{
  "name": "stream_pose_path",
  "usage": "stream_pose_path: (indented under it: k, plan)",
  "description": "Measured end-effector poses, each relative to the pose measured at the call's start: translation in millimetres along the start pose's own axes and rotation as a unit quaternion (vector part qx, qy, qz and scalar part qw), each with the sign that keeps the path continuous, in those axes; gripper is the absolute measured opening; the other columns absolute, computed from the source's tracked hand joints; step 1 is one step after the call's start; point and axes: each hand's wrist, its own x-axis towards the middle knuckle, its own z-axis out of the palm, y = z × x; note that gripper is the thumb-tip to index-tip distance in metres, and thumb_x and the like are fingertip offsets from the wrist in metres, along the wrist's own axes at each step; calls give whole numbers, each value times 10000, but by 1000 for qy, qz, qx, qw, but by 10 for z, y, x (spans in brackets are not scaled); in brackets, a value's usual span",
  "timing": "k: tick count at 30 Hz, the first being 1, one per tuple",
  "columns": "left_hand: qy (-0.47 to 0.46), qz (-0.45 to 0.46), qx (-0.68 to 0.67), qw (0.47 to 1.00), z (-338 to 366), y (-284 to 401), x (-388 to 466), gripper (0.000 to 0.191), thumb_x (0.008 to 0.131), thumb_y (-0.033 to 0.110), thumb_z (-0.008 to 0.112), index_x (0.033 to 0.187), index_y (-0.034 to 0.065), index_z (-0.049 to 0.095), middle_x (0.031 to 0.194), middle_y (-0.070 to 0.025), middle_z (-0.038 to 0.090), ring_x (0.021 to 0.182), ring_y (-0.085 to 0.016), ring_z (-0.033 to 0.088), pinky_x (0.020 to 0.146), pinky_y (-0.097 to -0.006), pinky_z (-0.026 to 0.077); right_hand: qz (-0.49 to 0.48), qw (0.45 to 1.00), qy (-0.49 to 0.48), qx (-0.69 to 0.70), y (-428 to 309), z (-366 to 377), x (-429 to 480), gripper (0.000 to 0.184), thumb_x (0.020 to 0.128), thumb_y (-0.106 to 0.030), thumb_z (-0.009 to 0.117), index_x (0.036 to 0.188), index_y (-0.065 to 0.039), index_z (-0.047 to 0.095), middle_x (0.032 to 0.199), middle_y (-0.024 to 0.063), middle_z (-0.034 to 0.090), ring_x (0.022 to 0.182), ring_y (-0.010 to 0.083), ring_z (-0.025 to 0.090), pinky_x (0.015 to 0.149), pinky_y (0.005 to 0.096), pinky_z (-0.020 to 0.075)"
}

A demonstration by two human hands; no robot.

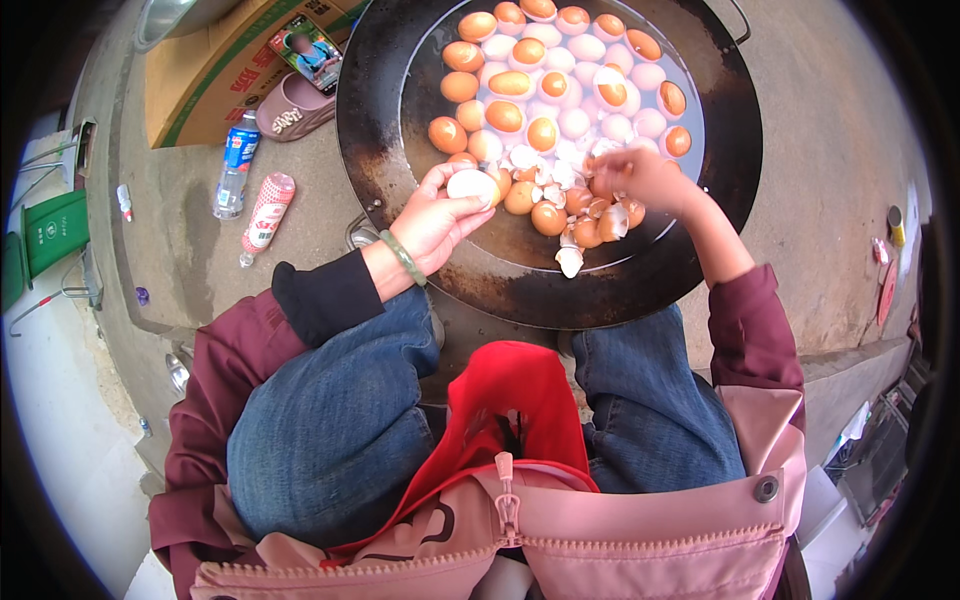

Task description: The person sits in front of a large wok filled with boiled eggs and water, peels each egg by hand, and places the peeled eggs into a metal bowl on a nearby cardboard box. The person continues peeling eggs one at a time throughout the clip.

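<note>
My left hand (442, 217), with a green bangle on the wrist, holds a partly peeled egg (474, 187) over the near left side of a large dark wok. White shows on most of the egg, and some brown shell is at its right side. Blurred, my right hand (649, 180) hangs over a heap of broken eggshells (589, 225) at the near side of the wok. Whether its curled fingers hold any shell cannot be made out. Behind the hands, many brown eggs (510, 82) sit in water in the wok (517, 296).
Left of the wok stand a clear bottle with a blue label (238, 165) and a red-and-white bottle (268, 214). A phone (307, 52) leans above a pink clog (289, 112) by a cardboard box (202, 82). A green bin (52, 232) is at the far left.
</note>
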Motion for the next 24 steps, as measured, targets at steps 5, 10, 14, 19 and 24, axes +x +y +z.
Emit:
stream_pose_path:
  k: [5,10,14,19,24]
  plan:
    - [34,-7,51,998,50,-27,98,464,843,-62,618,1239,101,440,1211,-83,530,1087,-201,570,949,-377,499,118,939,250,206,97,324,464,169,902,-138,571,955,-4,659,781,45,642,679,122,593,599,267,477]
    - [-19,23,63,998,107,-68,101,493,836,-53,639,1262,98,441,1200,-63,553,1087,-181,565,933,-356,491,-54,920,-9,387,-370,597,223,270,941,-237,562,908,21,635,776,76,646,642,134,617,589,265,512]
    - [-99,101,86,986,160,-85,69,493,836,-54,641,1267,93,452,1209,-53,548,1105,-167,556,967,-322,464,45,965,0,258,-674,736,-33,448,960,-411,518,1091,13,581,738,55,617,618,109,611,583,242,494]
    - [-153,128,18,980,259,8,-32,496,848,-56,633,1292,79,461,1246,-61,538,1145,-154,539,1015,-293,422,-107,942,59,312,-693,895,-210,363,998,-282,496,1230,-9,551,884,32,611,745,75,578,657,218,482]
    - [-166,127,45,977,327,96,-109,463,850,-47,643,1275,42,481,1257,-70,545,1168,-147,527,1014,-296,422,-253,921,206,212,-683,968,-248,348,984,-143,510,1299,4,518,957,54,623,801,89,564,736,243,489]
